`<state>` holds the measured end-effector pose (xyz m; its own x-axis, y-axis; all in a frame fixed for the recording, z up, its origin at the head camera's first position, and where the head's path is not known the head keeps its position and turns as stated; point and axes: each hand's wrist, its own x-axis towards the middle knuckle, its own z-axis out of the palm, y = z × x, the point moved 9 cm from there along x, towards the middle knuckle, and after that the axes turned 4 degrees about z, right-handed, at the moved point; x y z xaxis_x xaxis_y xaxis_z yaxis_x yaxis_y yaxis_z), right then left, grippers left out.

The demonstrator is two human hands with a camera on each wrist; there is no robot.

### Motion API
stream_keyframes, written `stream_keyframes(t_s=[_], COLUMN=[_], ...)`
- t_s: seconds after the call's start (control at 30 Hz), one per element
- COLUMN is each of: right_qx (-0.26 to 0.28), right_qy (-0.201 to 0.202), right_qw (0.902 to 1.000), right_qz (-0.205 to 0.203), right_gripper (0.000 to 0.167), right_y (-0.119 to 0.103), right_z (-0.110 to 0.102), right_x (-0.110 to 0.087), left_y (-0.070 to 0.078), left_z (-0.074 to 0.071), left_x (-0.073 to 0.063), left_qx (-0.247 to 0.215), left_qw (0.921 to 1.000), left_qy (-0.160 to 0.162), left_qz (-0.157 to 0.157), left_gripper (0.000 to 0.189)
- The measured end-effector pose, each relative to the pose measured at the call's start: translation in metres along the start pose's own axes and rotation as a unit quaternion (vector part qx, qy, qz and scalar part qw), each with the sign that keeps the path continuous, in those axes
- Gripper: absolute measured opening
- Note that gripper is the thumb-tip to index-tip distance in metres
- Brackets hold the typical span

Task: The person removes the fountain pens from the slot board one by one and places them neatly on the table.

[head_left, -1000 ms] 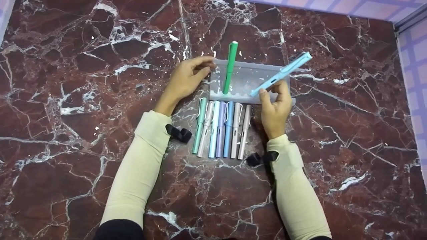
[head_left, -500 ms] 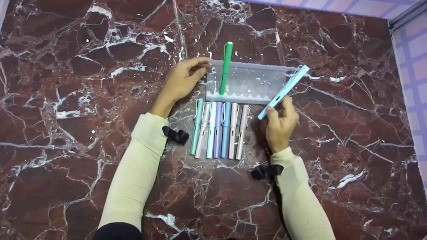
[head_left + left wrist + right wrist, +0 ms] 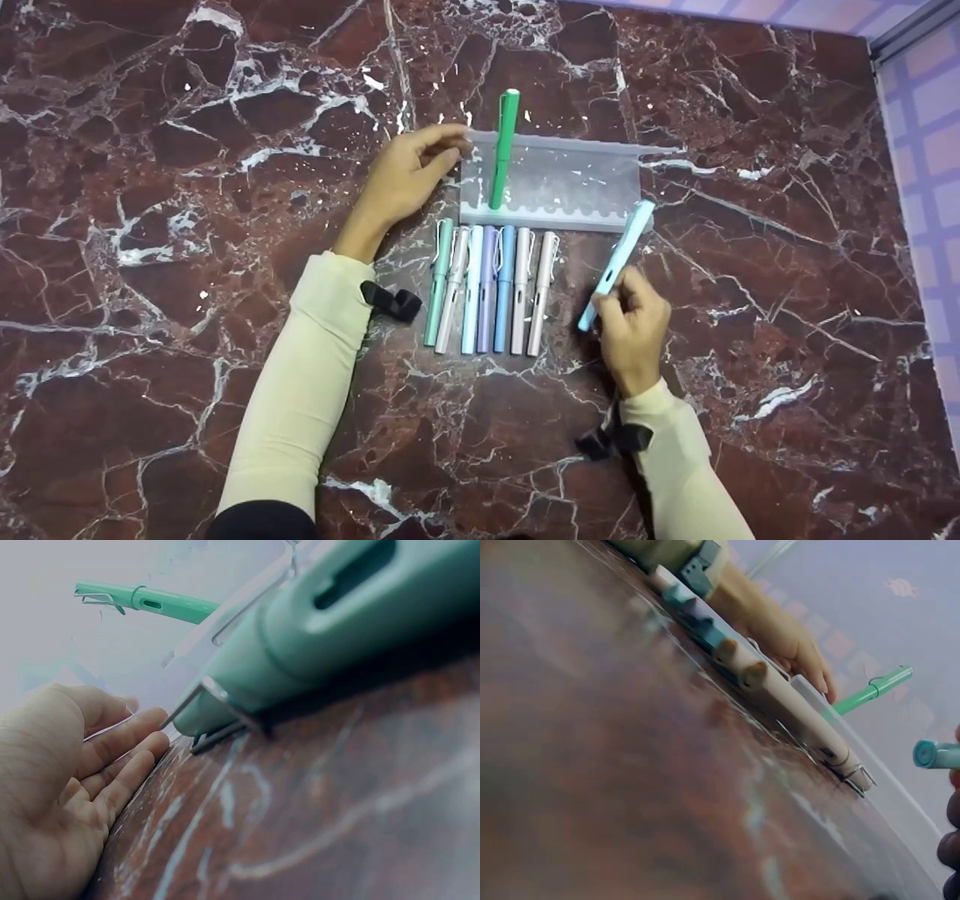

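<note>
A clear plastic pen case [image 3: 570,180] with a notched front strip lies on the marble-patterned table. One green pen [image 3: 505,150] stands steeply upright in its left part. My left hand [image 3: 412,172] rests at the case's left side, fingertips right at its upper corner; the left wrist view shows its fingers [image 3: 127,742] only loosely bent. Right of the pen row, my right hand [image 3: 637,322] pinches a light blue pen [image 3: 619,259] between thumb and fingers, its top tilted away. In the right wrist view this pen [image 3: 936,755] shows end-on beside the fingertips.
In front of the case several capped pens [image 3: 487,292] lie side by side, from a green one [image 3: 439,285] at the left to a pinkish-grey one [image 3: 541,292] at the right. A pale tiled panel [image 3: 919,150] borders the table at the right.
My right hand has drawn back from over the case toward me with the light blue pen, which has turned more lengthwise. The left hand stays at the case's corner.
</note>
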<state>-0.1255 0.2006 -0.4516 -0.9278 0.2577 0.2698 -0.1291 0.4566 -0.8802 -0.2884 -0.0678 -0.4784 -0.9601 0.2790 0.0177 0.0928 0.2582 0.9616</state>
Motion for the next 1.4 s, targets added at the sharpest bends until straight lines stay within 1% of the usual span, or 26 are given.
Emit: stream_keyframes(t_s=[0.17,0.3,0.5,0.73,0.93,1.03,1.17,1.4], right_qx=[-0.039,-0.071,-0.101,-0.138,-0.189,-0.217,-0.258,-0.296], right_qy=[-0.028,-0.033,-0.036,-0.040,-0.053,-0.062,-0.078,-0.089], right_qw=[0.9987,0.9962,0.9930,0.9879,0.9791,0.9725,0.9608,0.9478], right_qz=[-0.020,-0.039,-0.049,-0.058,-0.055,-0.057,-0.067,-0.080], right_gripper=[0.013,0.016,0.022,0.026,0.031,0.032,0.033,0.036], right_y=[-0.002,-0.004,-0.005,-0.007,-0.006,-0.007,-0.011,-0.013], right_z=[0.001,0.001,0.002,0.006,0.013,0.017,0.023,0.029], right_x=[-0.015,-0.022,-0.025,-0.024,-0.024,-0.024,-0.024,-0.026], left_y=[0.002,0.001,-0.001,0.001,0.000,0.000,0.001,0.002], left_z=[0.000,0.001,0.001,0.002,0.001,0.002,0.001,0.000], left_x=[0.000,0.000,0.000,0.000,0.000,0.001,0.001,0.001], left_qx=[-0.001,0.003,0.011,0.008,0.015,0.013,0.007,0.005], left_qw=[1.0000,1.0000,0.9999,1.0000,0.9999,0.9999,1.0000,1.0000], left_qy=[-0.002,-0.004,-0.005,-0.004,-0.003,-0.004,-0.002,-0.001], left_qz=[0.005,-0.001,-0.011,-0.003,-0.005,-0.005,-0.005,0.007], left_gripper=[0.032,0.032,0.033,0.033,0.033,0.033,0.032,0.032])
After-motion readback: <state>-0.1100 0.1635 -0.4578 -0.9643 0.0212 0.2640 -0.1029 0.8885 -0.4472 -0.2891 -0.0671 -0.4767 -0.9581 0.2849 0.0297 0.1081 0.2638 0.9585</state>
